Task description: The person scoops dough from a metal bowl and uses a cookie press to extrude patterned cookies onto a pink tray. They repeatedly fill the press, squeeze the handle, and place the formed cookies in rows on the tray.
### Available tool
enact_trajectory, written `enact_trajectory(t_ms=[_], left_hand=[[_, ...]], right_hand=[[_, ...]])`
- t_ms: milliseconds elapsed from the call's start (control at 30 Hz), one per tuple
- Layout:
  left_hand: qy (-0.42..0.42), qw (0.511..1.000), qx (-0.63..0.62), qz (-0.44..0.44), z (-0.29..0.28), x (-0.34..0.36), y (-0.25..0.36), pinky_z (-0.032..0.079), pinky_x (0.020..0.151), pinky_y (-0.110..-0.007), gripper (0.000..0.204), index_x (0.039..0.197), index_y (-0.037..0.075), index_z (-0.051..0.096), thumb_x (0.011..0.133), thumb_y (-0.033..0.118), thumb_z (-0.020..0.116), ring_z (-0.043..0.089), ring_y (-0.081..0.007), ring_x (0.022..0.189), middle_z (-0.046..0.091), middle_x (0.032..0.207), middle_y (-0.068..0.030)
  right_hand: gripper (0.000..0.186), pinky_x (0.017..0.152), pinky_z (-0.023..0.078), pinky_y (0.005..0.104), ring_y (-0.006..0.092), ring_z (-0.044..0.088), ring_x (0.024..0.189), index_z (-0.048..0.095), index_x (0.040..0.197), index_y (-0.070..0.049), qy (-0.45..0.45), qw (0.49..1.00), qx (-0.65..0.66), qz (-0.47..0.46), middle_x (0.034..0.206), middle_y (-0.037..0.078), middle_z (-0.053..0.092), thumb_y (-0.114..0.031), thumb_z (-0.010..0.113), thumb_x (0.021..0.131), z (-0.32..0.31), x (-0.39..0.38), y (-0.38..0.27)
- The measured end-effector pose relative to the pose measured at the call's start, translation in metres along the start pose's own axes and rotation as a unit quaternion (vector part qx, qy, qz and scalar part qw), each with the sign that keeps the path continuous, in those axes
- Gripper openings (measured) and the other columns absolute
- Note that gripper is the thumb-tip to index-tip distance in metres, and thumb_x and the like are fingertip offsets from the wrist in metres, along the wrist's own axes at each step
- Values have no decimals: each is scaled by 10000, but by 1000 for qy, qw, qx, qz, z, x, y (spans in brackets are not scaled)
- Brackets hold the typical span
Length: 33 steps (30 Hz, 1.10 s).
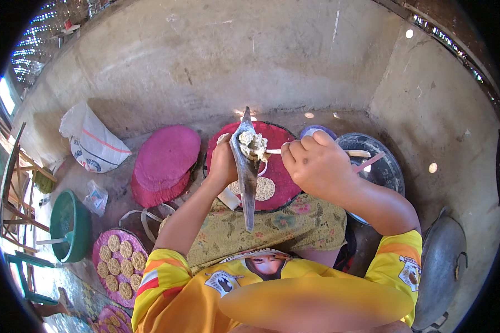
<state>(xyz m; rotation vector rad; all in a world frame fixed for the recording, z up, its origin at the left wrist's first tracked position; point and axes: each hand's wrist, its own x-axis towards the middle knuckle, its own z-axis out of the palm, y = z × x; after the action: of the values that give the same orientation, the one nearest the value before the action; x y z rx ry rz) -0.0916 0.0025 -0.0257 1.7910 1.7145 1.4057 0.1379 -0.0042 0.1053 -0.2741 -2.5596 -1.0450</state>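
My left hand [223, 161] grips a long, pointed dark metal tool [245, 194], held upright with a lump of pale dough [254, 144] at its upper part. My right hand [316, 166] is closed on a light stick [357, 153], whose left end touches the dough. Below my hands a red round mat [283, 139] carries flat speckled discs [264, 188], partly hidden by the tool. A pale cylinder [229, 198] lies at its near edge. A dark basin [379, 139] with a pink handle sticking out sits behind my right hand.
Pink round pads [164, 155], a white sack [91, 139], a green tub [58, 225] and a pink tray [103, 238] of several discs lie to my left. A large metal wok [444, 266] is at right. A concrete wall [261, 61] stands ahead.
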Motion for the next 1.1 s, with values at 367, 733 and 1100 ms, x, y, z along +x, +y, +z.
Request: enact_trajectory(t_ms=[367, 733, 1100], left_hand=[[84, 995, -1, 58, -13, 10, 18, 476, 789, -355, 444, 988, 17, 615, 601, 192, 742, 603, -312, 932, 602, 1024, -183], [15, 979, -199, -46, -30, 25, -6, 497, 731, -297, 338, 1069, 25, 574, 738, 49, 638, 605, -186, 884, 620, 989, -94], [-99, 929, -344, -97, -15, 29, 31, 448, 855, -272, 317, 1133, 6, 502, 823, 24, 560, 560, -135, 914, 581, 1040, -54]], right_hand=[[206, 560, 390, 344, 230, 515, 535, 659, 905, -114, 192, 899, 126, 374, 612, 26, 540, -170, 679, 708, 82, -24, -34], [182, 512, 390, 344, 212, 544, 538, 662, 872, -108, 196, 844, 311, 391, 586, 39, 556, -170, 682, 702, 100, -38, -52], [158, 520, 391, 317, 220, 540, 514, 672, 850, -77, 214, 850, 297, 379, 580, 51, 558, -135, 688, 703, 106, -47, -42]])
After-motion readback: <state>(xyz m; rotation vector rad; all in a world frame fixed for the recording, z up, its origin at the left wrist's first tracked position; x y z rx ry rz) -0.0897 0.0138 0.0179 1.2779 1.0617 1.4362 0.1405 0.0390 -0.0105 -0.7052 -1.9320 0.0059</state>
